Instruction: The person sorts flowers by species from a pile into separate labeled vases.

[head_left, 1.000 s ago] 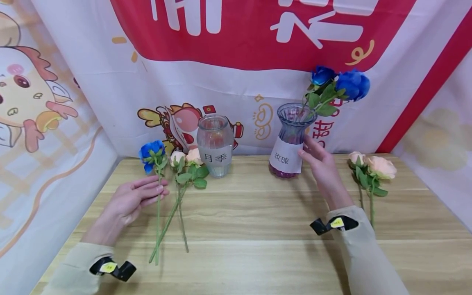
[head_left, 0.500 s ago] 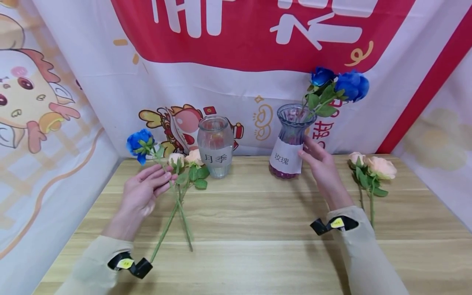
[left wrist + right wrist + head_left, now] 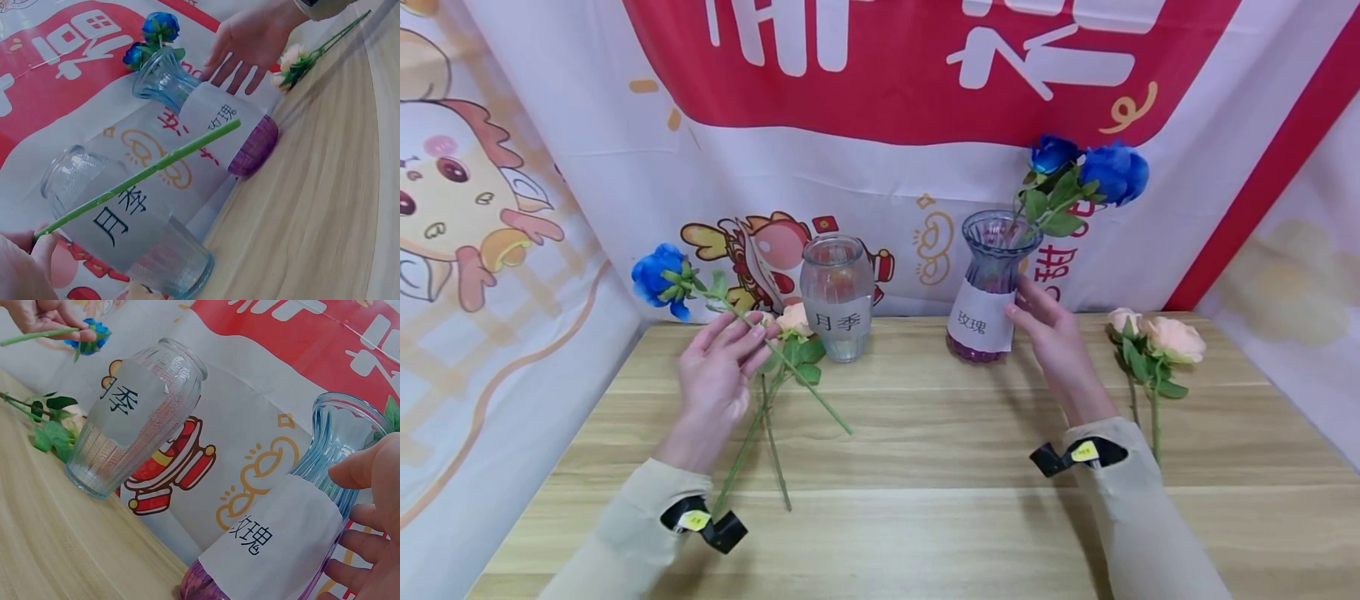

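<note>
My left hand (image 3: 722, 375) pinches the green stem of a blue artificial rose (image 3: 658, 275) between thumb and fingers. Its bloom points to the back left, and the bare stem (image 3: 169, 159) slants out toward the front right, above the table. My right hand (image 3: 1060, 350) is at the right side of a flared blue-and-purple glass vase (image 3: 992, 271), thumb and nearly straight fingers alongside it. That vase bears a white paper label, and two blue roses (image 3: 1112, 173) stand in it. A clear glass vase (image 3: 838, 283), also labelled, stands between the hands.
Pale peach flowers (image 3: 795, 319) with crossed stems lie on the wooden table (image 3: 910, 467), partly behind my left hand. More peach flowers (image 3: 1176, 340) lie beyond my right hand. A printed cloth (image 3: 887, 192) hangs behind the vases.
My left hand has moved right, lifting the blue rose and turning it from lengthwise to a slant, bloom left, stem end right. My right hand has stayed beside the vase.
</note>
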A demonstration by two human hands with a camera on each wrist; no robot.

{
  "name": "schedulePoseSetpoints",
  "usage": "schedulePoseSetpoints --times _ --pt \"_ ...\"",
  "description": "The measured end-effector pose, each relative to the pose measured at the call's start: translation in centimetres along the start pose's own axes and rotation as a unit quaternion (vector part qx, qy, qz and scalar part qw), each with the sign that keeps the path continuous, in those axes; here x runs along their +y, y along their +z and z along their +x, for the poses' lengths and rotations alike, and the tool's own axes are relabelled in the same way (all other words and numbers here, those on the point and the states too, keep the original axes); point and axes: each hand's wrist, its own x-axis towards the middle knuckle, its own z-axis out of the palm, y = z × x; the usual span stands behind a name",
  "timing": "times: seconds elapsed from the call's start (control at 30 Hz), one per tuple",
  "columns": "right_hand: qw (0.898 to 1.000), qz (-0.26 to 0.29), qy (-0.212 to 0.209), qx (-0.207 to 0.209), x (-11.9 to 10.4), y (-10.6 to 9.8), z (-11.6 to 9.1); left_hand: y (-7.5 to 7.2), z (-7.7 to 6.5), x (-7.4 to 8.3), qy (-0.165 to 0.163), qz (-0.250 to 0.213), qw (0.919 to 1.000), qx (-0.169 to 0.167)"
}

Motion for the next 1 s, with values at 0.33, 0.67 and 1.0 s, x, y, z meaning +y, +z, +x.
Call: schedulePoseSetpoints --times 0.33,0.67,1.0 --pt "1.000 0.003 0.004 0.000 -0.1 0.0 0.0 3.0 -0.4 -1.3 0.047 -0.052 0.9971 0.028" --pt "1.000 0.000 0.006 -0.003 0.1 0.0 0.1 7.6 -0.7 -2.1 0.086 -0.083 0.9918 0.044" --pt "1.000 0.009 0.002 -0.003 0.2 0.0 0.1 12.6 -1.2 -3.5 0.108 -0.146 0.9828 0.032"
